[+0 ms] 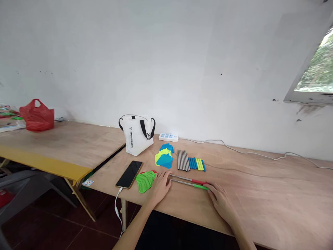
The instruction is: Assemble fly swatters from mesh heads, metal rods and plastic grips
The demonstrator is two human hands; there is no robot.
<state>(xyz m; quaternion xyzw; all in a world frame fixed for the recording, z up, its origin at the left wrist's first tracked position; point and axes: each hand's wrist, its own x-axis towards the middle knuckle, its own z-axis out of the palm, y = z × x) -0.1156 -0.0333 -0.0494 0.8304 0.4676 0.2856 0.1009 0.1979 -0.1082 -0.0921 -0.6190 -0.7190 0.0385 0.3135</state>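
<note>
A green fly swatter (145, 182) lies near the table's front edge, with a metal rod and a green grip. Just behind it is a red fly swatter (199, 181), its head mostly hidden under the green one. My left hand (160, 187) is closed over the neck of the green swatter, its fingertips close to the red one's rod. My right hand (221, 201) has its fingers over the end of the green grip, thumb below, beside the red grip's end. Behind lie blue and yellow swatter heads (164, 160), several metal rods (183, 160) and blue and yellow grips (197, 164).
A black phone (129, 174) on a white cable lies left of the swatters. A white bag (137, 137) and a power strip (168, 137) stand by the wall. A red plastic bag (37, 116) sits on the left table (65, 146), across a narrow gap.
</note>
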